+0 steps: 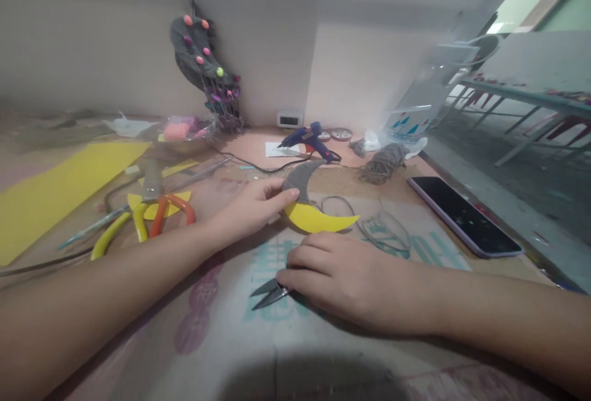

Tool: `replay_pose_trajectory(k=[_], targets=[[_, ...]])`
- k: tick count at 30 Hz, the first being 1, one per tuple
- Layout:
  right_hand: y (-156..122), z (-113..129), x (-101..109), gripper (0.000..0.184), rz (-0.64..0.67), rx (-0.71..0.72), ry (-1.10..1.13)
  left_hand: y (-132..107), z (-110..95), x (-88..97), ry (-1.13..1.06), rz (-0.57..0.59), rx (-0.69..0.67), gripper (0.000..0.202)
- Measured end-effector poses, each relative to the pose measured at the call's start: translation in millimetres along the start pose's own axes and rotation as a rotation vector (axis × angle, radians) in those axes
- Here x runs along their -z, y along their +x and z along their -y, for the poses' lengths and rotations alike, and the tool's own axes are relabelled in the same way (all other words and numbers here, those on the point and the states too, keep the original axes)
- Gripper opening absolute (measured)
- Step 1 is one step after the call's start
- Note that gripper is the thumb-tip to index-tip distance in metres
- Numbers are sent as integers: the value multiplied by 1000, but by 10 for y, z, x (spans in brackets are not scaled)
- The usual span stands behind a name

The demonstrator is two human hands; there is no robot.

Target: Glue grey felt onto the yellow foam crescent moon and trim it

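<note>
My left hand [252, 207] pinches the edge of a crescent-shaped piece, grey [302, 180] on its upper half and yellow [318, 219] on its lower half, lying on the table. My right hand [337, 278] is closed over small thread snips [268, 293], whose metal blades point left out from under the fingers. Both forearms rest on the printed cardboard sheet [231, 339] covering the table.
A blue glue gun [309, 139] with its cord lies near the wall. A phone [464, 216] lies to the right. Twine [383, 164], wire loops [383, 228], pliers with yellow and orange handles [152, 216], yellow foam sheet [55, 188] and a grey decorated craft [203, 59] are around.
</note>
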State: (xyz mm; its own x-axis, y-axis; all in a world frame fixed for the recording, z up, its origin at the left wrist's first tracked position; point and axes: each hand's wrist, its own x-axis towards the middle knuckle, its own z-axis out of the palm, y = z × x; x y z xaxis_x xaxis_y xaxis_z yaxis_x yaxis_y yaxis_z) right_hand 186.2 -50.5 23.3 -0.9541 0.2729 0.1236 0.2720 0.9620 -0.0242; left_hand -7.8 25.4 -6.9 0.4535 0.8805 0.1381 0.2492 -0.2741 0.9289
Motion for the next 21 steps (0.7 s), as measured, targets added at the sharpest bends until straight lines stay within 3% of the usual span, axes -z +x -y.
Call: replay_pose_trajectory(k=[6,10,14,17,21], targets=[[-95,-25,78,31,-50,-26,5,-29,-62,9,82,1,27,32],[-180,-270,119,26,-295,-242,55,-27,-88,8,60,11,26,31],[-256,-589,18,29,-470,-429,57,-13,-121,13,22,-8,27,26],[-286,-651,-85,33,-479,-433,20,-12,-135,26,41,-36,46,25],[-261,-536,-121,38,-452,-410,-54,-19,-133,33,72,-37,33,23]])
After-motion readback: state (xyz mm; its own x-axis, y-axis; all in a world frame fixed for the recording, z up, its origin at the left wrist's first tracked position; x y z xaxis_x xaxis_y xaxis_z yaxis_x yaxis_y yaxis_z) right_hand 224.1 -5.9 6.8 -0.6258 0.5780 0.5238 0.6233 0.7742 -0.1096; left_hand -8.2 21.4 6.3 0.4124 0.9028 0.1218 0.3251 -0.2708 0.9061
